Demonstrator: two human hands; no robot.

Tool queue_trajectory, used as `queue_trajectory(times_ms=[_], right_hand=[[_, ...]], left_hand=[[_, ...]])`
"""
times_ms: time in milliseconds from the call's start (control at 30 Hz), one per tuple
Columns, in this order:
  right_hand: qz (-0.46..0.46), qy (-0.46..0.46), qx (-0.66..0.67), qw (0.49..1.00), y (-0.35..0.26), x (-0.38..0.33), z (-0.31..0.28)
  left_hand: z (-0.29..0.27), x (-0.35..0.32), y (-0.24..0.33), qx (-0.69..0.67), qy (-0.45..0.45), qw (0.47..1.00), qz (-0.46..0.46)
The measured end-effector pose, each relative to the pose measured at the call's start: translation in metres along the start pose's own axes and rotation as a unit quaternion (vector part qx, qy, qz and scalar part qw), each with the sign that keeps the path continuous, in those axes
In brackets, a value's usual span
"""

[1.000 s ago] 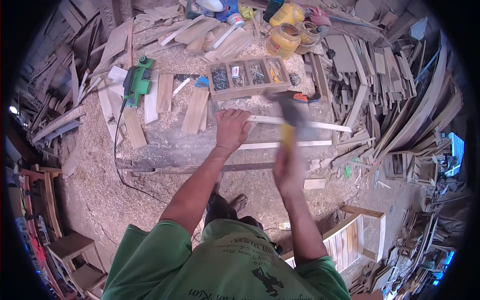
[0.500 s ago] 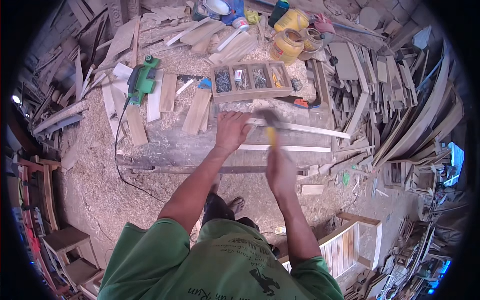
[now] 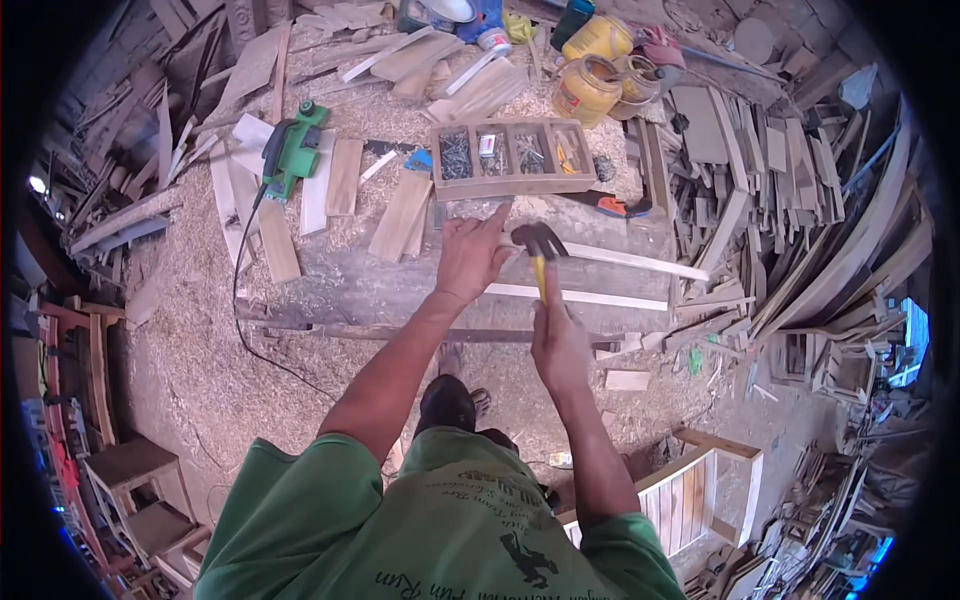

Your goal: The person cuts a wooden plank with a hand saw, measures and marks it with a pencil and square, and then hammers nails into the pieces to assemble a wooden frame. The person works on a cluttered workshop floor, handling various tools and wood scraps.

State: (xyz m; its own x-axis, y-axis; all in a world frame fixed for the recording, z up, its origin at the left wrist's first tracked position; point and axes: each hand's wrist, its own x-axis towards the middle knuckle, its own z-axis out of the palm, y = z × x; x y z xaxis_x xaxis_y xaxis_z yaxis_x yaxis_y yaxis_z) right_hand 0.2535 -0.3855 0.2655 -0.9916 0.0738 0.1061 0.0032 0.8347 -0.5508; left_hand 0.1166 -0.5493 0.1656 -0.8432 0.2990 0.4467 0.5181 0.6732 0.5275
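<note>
My right hand is wrapped round the yellow handle of a claw hammer. The dark hammer head is over the left end of a thin pale wooden strip lying across the workbench. At that same end my left hand grips the strip, thumb toward the hammer and index finger stretched forward. The fingertips' exact hold is partly hidden, and no nail can be made out. Nearer to me a second pale strip lies roughly parallel. Just beyond my hands sits a compartmented wooden box with nails and small items.
A green power planer with a trailing cord rests at the left among boards. An orange-and-black handled saw lies right of the box. Yellow jars stand behind. Scrap wood is heaped on the right; a slatted wooden frame is below.
The hammer, blurred earlier, now shows sharply near the strip's end. My left index finger has stretched forward. The whole view has shifted slightly.
</note>
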Motion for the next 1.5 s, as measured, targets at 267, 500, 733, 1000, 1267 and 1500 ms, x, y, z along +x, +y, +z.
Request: queue_trajectory(times_ms=[267, 500, 733, 1000, 1267, 1500], right_hand=[[-0.152, 0.281, 0.285, 0.904, -0.013, 0.008, -0.041], [0.030, 0.013, 0.047, 0.998, 0.014, 0.009, 0.000], [-0.021, 0.035, 0.034, 0.999, 0.023, 0.022, 0.004], [0.075, 0.010, 0.017, 0.997, 0.064, 0.076, -0.036], [-0.047, -0.182, -0.235, 0.954, 0.164, 0.204, -0.041], [-0.012, -0.187, 0.091, 0.978, 0.189, 0.231, 0.029]], left_hand=[[0.006, -0.005, -0.001, 0.033, -0.001, 0.999, 0.010], [0.005, 0.007, -0.001, 0.018, -0.015, 1.000, 0.003], [0.009, 0.017, -0.006, 0.017, -0.025, 0.999, -0.025], [0.000, 0.009, 0.001, 0.013, -0.054, 0.998, 0.012], [-0.009, 0.015, -0.010, -0.033, -0.085, 0.995, 0.038], [-0.010, 0.037, -0.010, -0.054, -0.075, 0.996, -0.001]])
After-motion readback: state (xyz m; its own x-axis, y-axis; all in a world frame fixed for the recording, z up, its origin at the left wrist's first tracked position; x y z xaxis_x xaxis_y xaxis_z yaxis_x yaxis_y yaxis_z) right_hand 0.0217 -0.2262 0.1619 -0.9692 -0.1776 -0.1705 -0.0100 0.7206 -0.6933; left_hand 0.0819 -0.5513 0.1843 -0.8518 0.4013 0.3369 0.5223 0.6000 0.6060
